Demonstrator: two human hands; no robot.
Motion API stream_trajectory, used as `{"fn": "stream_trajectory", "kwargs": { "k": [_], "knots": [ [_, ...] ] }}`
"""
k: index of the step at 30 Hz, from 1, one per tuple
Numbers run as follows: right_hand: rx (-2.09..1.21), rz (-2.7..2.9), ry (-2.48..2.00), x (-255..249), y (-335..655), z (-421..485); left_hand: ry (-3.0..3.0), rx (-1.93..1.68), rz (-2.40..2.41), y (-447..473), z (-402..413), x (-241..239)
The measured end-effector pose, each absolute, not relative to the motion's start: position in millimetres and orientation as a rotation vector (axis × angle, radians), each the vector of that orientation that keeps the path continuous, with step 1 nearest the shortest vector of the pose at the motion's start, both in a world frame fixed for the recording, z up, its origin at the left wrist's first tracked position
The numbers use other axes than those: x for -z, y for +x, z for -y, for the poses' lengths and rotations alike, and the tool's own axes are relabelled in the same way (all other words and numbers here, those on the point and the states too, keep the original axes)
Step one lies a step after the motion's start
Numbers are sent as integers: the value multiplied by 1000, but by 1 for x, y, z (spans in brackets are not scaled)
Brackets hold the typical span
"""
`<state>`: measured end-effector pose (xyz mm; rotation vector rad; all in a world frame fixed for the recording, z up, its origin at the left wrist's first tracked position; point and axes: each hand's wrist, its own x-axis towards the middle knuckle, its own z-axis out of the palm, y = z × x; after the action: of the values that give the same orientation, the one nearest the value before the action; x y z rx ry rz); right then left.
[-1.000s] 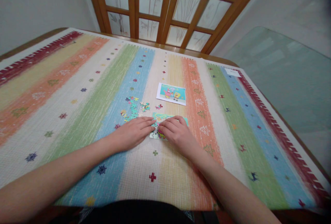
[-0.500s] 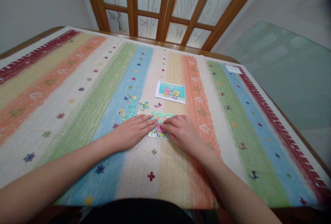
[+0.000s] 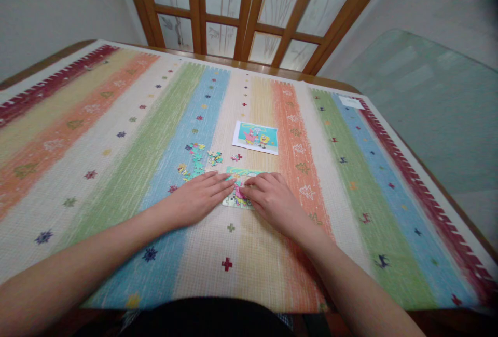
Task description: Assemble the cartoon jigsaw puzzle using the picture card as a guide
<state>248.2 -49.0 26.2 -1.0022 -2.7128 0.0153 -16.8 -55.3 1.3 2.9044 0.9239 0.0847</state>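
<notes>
A partly assembled jigsaw puzzle (image 3: pixel 230 201) lies on the striped tablecloth, much of it covered by my hands. My left hand (image 3: pixel 206 195) rests flat, its fingers stretched out and fingertips on the puzzle's left side. Over the right side, my right hand (image 3: pixel 272 197) is closed, thumb and fingers pinched at a jigsaw piece among the pink part of the picture; the fingers mostly hide the piece. Loose jigsaw pieces (image 3: pixel 197 163) lie in a cluster beyond my left hand. A few joined pieces (image 3: pixel 215 158) and a single pink piece (image 3: pixel 235 158) sit beside them.
Behind the puzzle lies a printed reference picture (image 3: pixel 256 137) with cartoon figures. A white slip of paper (image 3: pixel 350 102) is at the far right of the striped tablecloth (image 3: pixel 155 134). Wooden doors with glass panes (image 3: pixel 223 38) stand beyond the table, and a glass panel (image 3: pixel 420 113) to the right.
The view has shifted very slightly. Both hands keep almost the same place and pose on the puzzle, and the loose pieces have not moved.
</notes>
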Motion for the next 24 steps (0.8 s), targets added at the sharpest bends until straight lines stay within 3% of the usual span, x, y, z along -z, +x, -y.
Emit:
{"fn": "stream_trajectory", "kwargs": {
  "k": [12, 24],
  "knots": [
    [9, 2751, -1054, -30, 244, 51, 2978, -36, -914, -9, 54, -7],
    [246, 2817, -1121, -34, 226, 60, 2922, -135, -915, -12, 56, 10]
  ]
}}
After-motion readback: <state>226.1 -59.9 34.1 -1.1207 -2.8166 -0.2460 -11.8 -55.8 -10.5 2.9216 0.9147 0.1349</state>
